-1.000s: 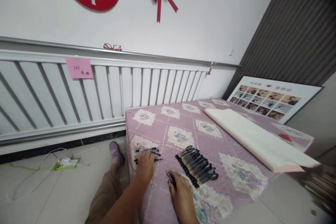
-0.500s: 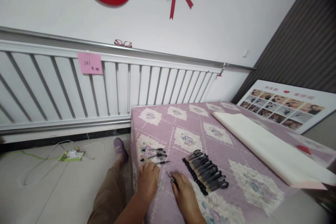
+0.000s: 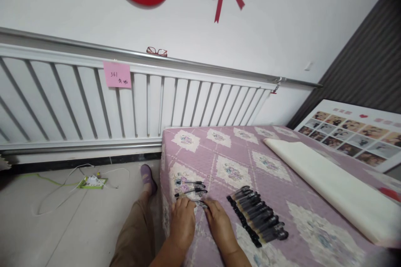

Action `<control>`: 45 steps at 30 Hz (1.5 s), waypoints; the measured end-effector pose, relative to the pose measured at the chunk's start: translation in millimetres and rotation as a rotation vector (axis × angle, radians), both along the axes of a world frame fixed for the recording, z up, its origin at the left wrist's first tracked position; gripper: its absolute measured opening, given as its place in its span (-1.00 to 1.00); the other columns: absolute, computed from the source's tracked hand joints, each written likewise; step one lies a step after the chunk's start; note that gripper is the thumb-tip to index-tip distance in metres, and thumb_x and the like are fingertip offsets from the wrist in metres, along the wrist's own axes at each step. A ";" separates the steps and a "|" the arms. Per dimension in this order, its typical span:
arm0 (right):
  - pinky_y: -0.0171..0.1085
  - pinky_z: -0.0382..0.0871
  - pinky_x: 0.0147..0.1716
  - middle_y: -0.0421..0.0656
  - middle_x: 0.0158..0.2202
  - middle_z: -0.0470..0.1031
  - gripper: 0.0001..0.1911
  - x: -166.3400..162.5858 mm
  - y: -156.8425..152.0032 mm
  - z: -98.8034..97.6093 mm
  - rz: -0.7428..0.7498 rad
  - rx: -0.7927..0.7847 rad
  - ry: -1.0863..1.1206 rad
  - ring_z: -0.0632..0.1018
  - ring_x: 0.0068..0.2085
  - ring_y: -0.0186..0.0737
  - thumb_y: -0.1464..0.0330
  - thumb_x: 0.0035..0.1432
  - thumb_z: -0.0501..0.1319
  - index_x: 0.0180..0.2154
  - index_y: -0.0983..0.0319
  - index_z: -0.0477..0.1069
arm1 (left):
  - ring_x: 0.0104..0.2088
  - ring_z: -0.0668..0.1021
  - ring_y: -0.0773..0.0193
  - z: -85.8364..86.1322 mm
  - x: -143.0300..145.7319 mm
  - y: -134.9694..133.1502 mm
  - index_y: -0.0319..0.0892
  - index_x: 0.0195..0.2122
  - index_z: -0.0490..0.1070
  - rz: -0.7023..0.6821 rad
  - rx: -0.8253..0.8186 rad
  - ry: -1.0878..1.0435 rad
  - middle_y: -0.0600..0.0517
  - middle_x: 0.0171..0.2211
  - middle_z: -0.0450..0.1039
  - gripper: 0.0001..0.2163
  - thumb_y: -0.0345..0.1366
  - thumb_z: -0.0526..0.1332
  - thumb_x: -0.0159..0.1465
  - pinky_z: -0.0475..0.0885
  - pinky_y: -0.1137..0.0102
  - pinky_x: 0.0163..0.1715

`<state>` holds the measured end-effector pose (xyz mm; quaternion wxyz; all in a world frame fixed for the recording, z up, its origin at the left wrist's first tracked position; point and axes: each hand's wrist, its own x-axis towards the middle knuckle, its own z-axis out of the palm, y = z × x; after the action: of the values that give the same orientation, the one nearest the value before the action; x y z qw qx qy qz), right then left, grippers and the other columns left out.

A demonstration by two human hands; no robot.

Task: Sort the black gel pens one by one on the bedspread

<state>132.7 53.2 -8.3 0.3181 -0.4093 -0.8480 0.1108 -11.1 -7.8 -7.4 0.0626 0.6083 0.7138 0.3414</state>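
Left hand [image 3: 182, 219] and right hand [image 3: 218, 220] both pinched on one pen [image 3: 200, 204] between them. Risk: slack grip could skid it into loose pens [image 3: 187, 192], 12 o'clock; wide right swing, into pen row [image 3: 256, 213], 3 o'clock.

Pink note [image 3: 117, 75] stuck on the white radiator [image 3: 184, 100] ahead of the hands [image 3: 183, 219], red glasses [image 3: 157, 52] just sitting on the pipe [image 3: 219, 67] above. Kinda messy power strip [image 3: 93, 182] on the floor [image 3: 34, 238] off left; cream sheet [image 3: 313, 179] and photo board [image 3: 351, 138] way over right.
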 end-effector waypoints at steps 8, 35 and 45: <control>-0.24 0.43 -0.15 -0.11 -0.28 0.49 -0.72 -42.0 16.9 17.7 0.053 -0.061 0.054 0.52 -0.21 -0.19 0.55 0.08 0.07 -0.22 0.20 0.45 | -0.15 0.41 0.16 1.8 -1.4 1.7 -0.05 -0.27 0.50 -0.053 -0.019 -0.059 0.05 -0.23 0.48 -0.74 -0.48 0.04 0.29 0.17 0.25 -0.14; -0.23 0.28 -0.21 -0.12 -0.29 0.46 -0.82 -21.9 4.1 14.4 -0.194 -0.016 -0.095 0.44 -0.21 -0.14 0.52 0.08 0.13 -0.35 0.16 0.44 | -0.06 0.42 0.14 5.0 -4.8 11.0 -0.07 -0.15 0.48 -0.127 -0.064 0.094 0.01 -0.11 0.46 -0.70 -0.47 -0.01 0.29 0.20 0.21 -0.05; -0.27 0.30 -0.22 -0.15 -0.35 0.46 -0.81 -12.5 -17.4 16.7 -0.253 -0.025 0.012 0.44 -0.25 -0.18 0.57 0.06 0.12 -0.38 0.20 0.42 | -0.09 0.42 0.15 3.6 -6.6 7.3 -0.05 -0.22 0.50 -0.119 -0.047 0.197 0.04 -0.17 0.47 -0.71 -0.50 0.03 0.25 0.20 0.25 -0.09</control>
<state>120.2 35.8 8.4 0.3297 -0.5164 -0.7860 0.0829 -17.7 -0.5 -3.8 0.0267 0.6785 0.6870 0.2589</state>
